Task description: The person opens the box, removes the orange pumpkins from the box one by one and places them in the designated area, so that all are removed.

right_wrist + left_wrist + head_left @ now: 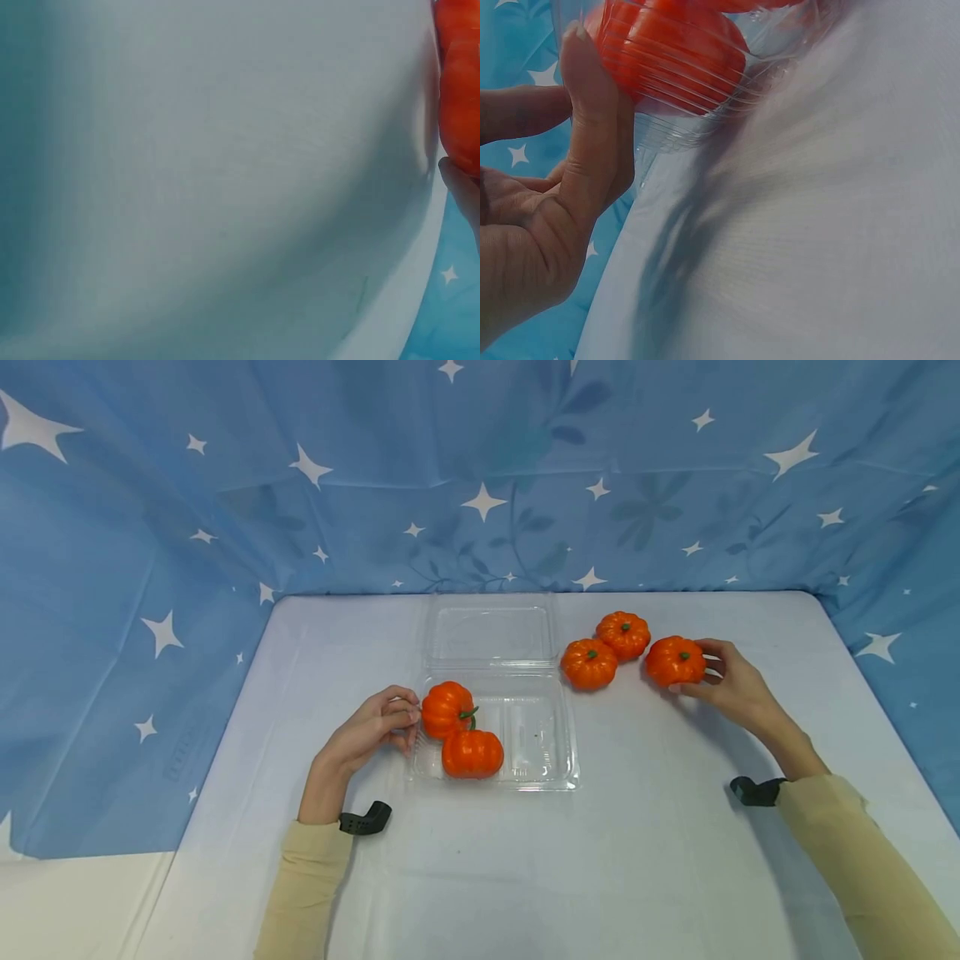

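A clear plastic clamshell container (528, 777) lies with its lid (491, 631) folded back on the white table. Two small orange pumpkins are in its left part: one ribbed with a green stem (446, 710), the other just in front of it (472, 755). My left hand (375, 722) pinches the container's left edge; the left wrist view shows a fingertip (577, 56) against the ridged clear wall. Over at the right, my right hand (731, 685) grips another orange pumpkin (675, 661) between thumb and fingers. Only a fingertip (459, 184) and part of that pumpkin (461, 105) show in the right wrist view.
Two more orange pumpkins, a nearer one (589, 664) and a farther one (624, 635), sit touching right of the lid. A blue cloth (375, 468) with white stars hangs behind the white tabletop (525, 877).
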Motion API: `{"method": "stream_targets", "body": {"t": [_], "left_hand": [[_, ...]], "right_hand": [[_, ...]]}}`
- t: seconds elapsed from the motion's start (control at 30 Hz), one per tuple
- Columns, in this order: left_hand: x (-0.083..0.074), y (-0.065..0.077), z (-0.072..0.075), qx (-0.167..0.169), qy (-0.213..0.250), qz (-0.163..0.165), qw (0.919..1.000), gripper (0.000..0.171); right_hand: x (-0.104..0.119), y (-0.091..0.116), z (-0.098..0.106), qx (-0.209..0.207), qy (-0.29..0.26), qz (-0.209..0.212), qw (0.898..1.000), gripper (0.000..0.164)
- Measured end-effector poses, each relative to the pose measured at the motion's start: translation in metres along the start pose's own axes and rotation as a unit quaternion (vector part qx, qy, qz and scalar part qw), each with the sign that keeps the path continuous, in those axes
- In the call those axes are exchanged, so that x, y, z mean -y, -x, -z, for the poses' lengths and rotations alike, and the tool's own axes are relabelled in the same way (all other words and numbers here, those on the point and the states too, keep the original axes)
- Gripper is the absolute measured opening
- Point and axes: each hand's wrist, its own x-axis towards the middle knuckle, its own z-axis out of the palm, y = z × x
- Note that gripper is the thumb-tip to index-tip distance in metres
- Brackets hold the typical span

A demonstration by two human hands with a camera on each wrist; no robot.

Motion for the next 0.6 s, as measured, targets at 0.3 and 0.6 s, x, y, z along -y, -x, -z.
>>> {"method": "stream_targets", "body": {"t": [0.3,0.6], "left_hand": [[0.0013,0.0006,0.0000,0.000,0.001,0.000,1.0000,0.024],[0.0018,-0.0001,-0.0001,0.000,0.002,0.001,1.0000,0.023]], "right_hand": [[-0.0018,-0.0041,-0.0036,0.000,0.005,0.005,1.000,0.101],[-0.0022,-0.0082,-0.0053,0.005,0.019,0.001,1.000,0.102]]}}
